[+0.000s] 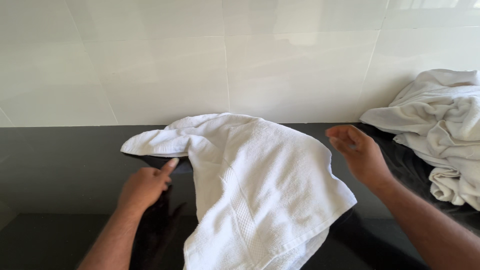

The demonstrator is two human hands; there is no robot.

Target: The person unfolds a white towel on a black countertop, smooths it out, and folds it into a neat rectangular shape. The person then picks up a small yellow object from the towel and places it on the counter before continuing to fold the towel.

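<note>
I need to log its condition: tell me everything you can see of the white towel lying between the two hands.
The white towel is terry cloth with a woven band near its lower hem. It lies crumpled on the black counter, partly folded, one corner drawn out toward the left by the tiled wall. The left hand points a finger at that corner's edge; the right hand hovers just beside its right edge, apparently not touching.

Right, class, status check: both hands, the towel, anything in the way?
Left hand open, fingertip at white towel edge. Right hand open, above towel's right side. Towel rumpled on black counter. Towel pile far right, apart.
</note>
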